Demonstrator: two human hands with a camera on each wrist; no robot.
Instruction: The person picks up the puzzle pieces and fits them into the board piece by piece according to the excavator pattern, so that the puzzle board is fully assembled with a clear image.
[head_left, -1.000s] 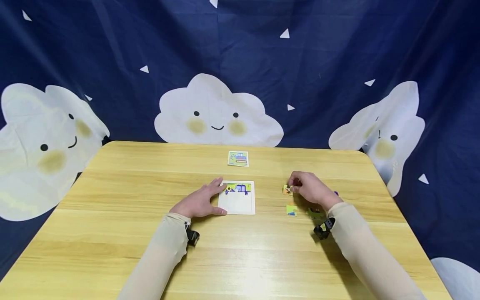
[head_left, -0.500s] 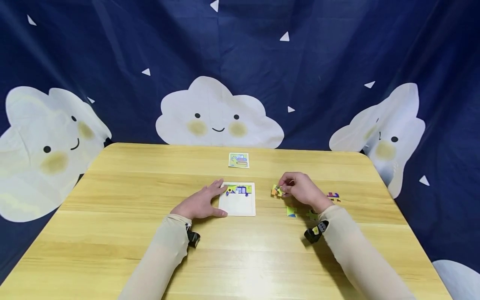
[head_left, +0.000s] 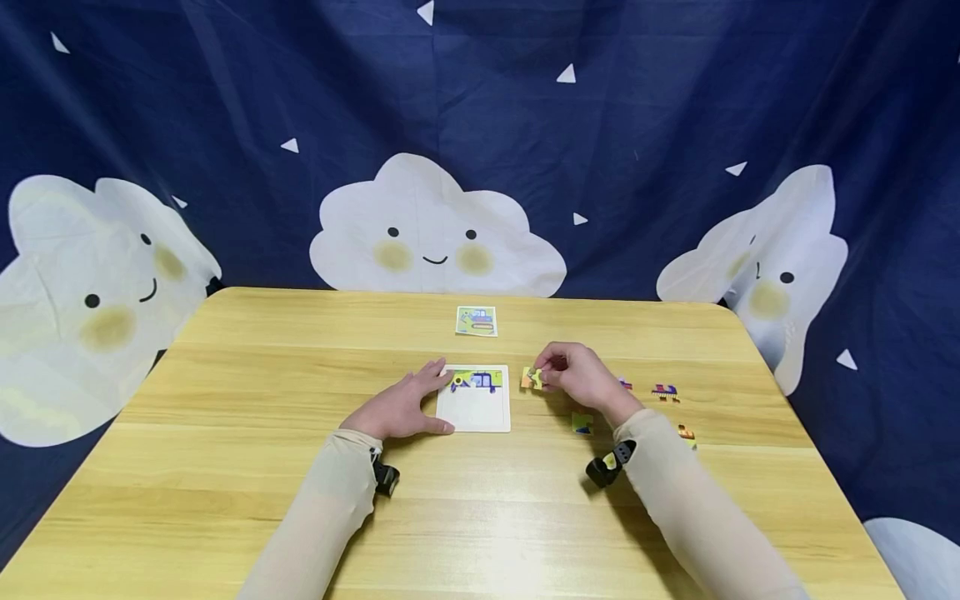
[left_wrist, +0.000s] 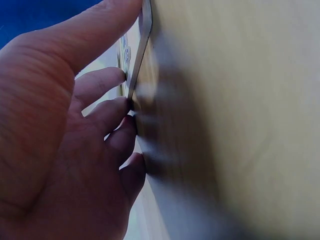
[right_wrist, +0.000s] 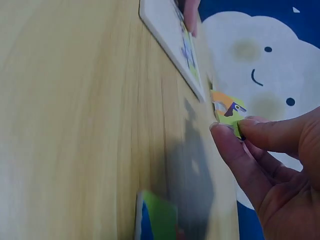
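Observation:
My right hand (head_left: 581,379) pinches a yellow-green and orange jigsaw piece (right_wrist: 228,110) between thumb and fingertips. In the head view the piece is just right of a white puzzle tray (head_left: 474,415), held off the tabletop with its shadow below. A row of joined pieces (head_left: 480,380) showing part of a blue vehicle fills the tray's top edge. My left hand (head_left: 401,404) lies at the tray's left side, fingers spread and thumb at the lower corner. The left wrist view shows those fingertips (left_wrist: 120,102) along the tray's edge.
A small picture card (head_left: 477,321) of a digger lies behind the tray. Loose pieces rest on the table at right: a green and blue one (head_left: 582,423), a purple and red one (head_left: 665,392) and an orange one (head_left: 687,435). My right forearm partly covers that area.
My right hand has carried the pinched jigsaw piece leftward from the loose pieces toward the tray. More loose pieces show behind it. The left hand stays at the tray.

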